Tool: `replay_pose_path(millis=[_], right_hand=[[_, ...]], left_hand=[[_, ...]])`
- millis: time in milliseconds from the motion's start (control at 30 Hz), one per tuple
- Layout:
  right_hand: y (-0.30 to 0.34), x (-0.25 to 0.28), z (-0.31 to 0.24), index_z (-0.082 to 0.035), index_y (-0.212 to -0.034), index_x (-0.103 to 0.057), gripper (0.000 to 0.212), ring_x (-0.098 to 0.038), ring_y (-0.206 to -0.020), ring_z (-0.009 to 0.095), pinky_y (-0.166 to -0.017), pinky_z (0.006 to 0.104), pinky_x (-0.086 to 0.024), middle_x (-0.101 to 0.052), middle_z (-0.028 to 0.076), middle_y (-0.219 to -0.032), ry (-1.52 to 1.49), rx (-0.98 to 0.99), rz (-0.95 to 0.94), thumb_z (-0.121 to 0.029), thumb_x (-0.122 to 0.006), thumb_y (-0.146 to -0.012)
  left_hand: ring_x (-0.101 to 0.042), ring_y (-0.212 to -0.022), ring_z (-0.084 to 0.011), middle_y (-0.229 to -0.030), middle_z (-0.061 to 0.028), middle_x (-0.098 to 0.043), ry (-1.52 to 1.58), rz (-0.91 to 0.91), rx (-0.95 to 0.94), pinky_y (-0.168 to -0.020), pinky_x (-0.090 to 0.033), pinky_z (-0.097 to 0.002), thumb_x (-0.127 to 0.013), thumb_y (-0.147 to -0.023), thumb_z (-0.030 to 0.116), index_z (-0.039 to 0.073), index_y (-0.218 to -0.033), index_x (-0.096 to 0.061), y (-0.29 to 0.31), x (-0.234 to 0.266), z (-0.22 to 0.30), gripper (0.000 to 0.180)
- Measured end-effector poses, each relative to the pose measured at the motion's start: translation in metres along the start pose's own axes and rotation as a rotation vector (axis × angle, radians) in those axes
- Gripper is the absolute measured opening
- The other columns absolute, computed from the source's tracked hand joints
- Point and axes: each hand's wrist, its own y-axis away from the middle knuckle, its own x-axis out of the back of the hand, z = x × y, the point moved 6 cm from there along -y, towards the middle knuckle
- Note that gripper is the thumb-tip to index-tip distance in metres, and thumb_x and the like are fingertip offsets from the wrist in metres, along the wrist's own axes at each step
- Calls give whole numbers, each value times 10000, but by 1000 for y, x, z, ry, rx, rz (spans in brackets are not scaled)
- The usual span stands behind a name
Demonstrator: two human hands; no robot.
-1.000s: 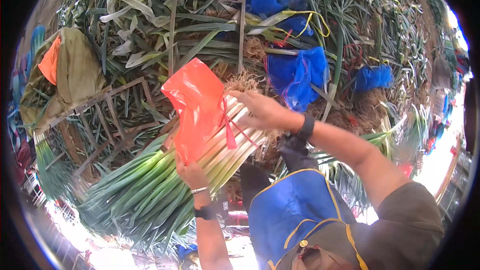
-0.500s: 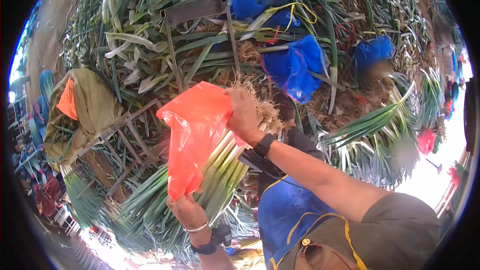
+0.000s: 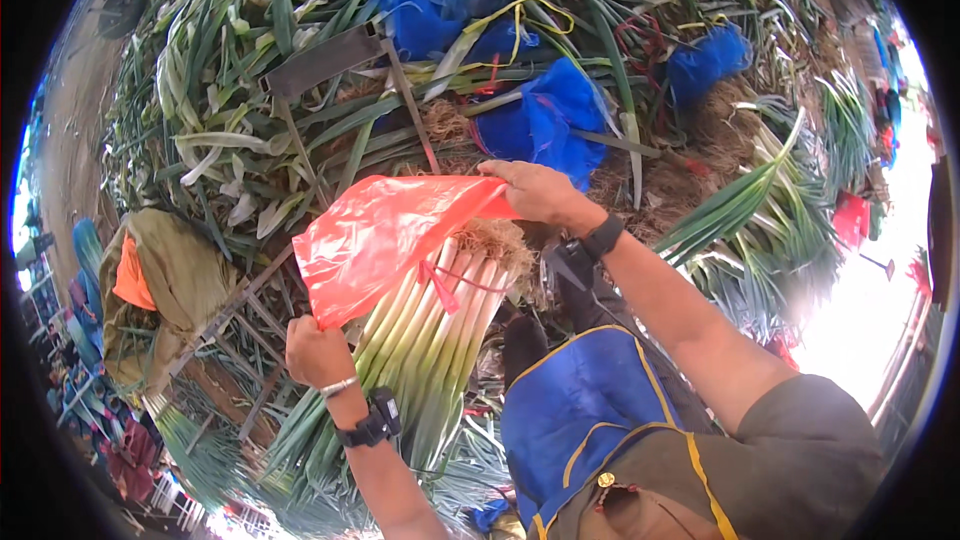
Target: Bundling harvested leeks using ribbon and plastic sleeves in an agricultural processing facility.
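Note:
A thin orange-red plastic bag (image 3: 365,230) is stretched between my hands. My left hand (image 3: 320,352) is closed on its lower left corner. At the bag's upper right edge, my right hand (image 3: 542,194) pinches the plastic between thumb and fingers. Just under the bag lies a thick bundle of leeks (image 3: 425,340), white stems and roots toward the far right, green leaves toward the near left. A red tie (image 3: 440,290) crosses the stems near the roots. The bag overlaps the upper part of the bundle; whether it goes around any roots I cannot tell.
Beyond my hands stands a metal frame (image 3: 325,62) among heaped leek leaves. Blue mesh bags (image 3: 545,125) lie past the roots. More leeks (image 3: 760,230) are piled at the right. A folding rack (image 3: 245,315) and an olive cloth (image 3: 170,275) stand at the left.
My hands have moved apart, the left up and leftward, the right toward the upper right. The bag is now spread wider, and the bundle's red tie and more of its stems show.

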Motion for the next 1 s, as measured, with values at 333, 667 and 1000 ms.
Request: replay_pose_path(millis=[333,667,1000], right_hand=[[37,67,91,-135,-925,-620,191,-612,-854,333,-716,434,-489,-603,114,-907,532,-283,454,-145,-457,-826],[96,55,184,-89,-974,-574,257,-494,-498,98,-407,247,-353,-602,33,-720,-1162,-790,597,-98,-330,-895],[93,-68,246,-88,-998,-580,140,-548,-662,134,-456,233,-384,-581,32,-787,-2299,-891,655,-198,-581,-911]], left_hand=[[-593,-698,-295,-673,-69,-568,-42,5,-346,-590,-445,-415,-580,-733,46,109,-744,-481,-37,-35,89,117],[-593,-569,-286,-633,-108,-602,786,-134,-307,-513,-423,-400,-543,-828,149,63,-822,-586,-74,-108,171,96],[-295,-374,-129,-535,-6,-387,1324,-1086,833,-631,-470,-412,-426,-804,8,112,-855,-518,-88,-261,165,149]])
